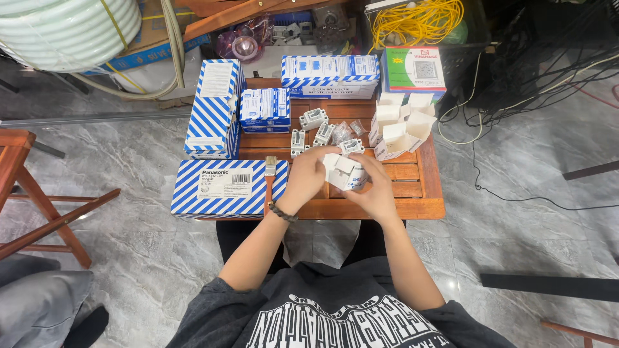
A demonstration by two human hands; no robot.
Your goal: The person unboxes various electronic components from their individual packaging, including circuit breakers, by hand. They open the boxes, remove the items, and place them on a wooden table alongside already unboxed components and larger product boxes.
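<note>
Both of my hands meet over the near edge of a small wooden slatted table [412,193]. My left hand [308,175] and my right hand [373,190] together grip a small white carton [343,173] with its flaps open. Just behind it on the table lie several small white electrical switch parts [314,119], some in clear wrappers. A cluster of open empty white cartons [401,122] stands at the table's right side.
Blue-and-white striped boxes [222,187] crowd the table's left and back; a paintbrush [270,169] lies between them. A green-and-white box [414,69] stands at back right. Yellow cable coil [419,20], black wires, white hose coil [68,29] and a wooden stool [26,193] surround the table.
</note>
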